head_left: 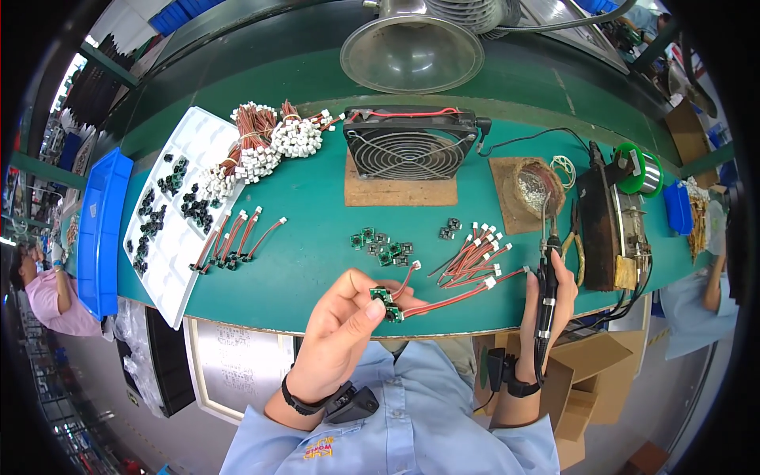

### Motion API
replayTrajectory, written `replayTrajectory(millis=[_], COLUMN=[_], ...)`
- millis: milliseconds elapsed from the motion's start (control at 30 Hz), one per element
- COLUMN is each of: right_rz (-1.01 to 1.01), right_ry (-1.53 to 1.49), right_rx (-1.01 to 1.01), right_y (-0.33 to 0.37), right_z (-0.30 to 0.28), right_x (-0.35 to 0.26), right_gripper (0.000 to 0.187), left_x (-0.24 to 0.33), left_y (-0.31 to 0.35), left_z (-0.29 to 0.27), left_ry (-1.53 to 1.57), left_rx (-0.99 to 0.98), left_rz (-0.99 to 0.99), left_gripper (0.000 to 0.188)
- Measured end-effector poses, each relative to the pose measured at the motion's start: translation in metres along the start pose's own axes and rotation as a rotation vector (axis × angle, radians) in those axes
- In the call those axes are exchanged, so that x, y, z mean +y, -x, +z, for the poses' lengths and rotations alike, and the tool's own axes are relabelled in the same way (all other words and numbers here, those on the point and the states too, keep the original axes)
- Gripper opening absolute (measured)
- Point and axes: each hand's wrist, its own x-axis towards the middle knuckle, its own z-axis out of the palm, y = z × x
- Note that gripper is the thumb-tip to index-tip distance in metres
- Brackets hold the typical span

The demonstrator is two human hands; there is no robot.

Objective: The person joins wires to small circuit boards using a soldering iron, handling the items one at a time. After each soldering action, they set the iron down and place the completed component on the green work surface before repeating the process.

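green surface (305,265), broad, curved at the rim by the lens. along its left edge, a white tray (178,297), aslant, small black parts (195,209) inside, perhaps set aside to leave the middle free. by the right edge, a dark box (598,237), probably placed for easy reach. at the middle of the far edge, a black fan (408,146), upright, grille toward the near edge, presumably for fumes.

at the middle of the near edge, left hand (344,321), thumb and fingers pinching green boards (382,295), likely for steadiness. farther right, right hand (548,297), curled around a soldering iron (547,281); long axis from near edge to far, tip toward a round dish (519,188), well away from the boards.

from the boards, a longer red lead (447,302), pointing right, slanting gently toward the far right corner, free end hard to tell; also a shorter lead (407,276), pointing toward the far edge.
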Motion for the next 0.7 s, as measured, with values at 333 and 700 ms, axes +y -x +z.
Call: replayTrajectory(millis=[333, 700], right_rz=[-0.009, -0.529], right_ry=[-0.345, 0.044], right_rx=[-0.114, -0.301], right_y=[0.023, -0.001], right_z=[0.0, 0.0], right_x=[0.008, -0.006], right_gripper=[0.028, 0.028], left_x=[-0.003, 0.032], left_y=[0.002, 0.023], left_z=[-0.056, -0.154], left_ry=[-0.288, -0.698], left_rx=[0.232, 0.663], left_rz=[0.224, 0.248], left_gripper=[0.011, 0.013])
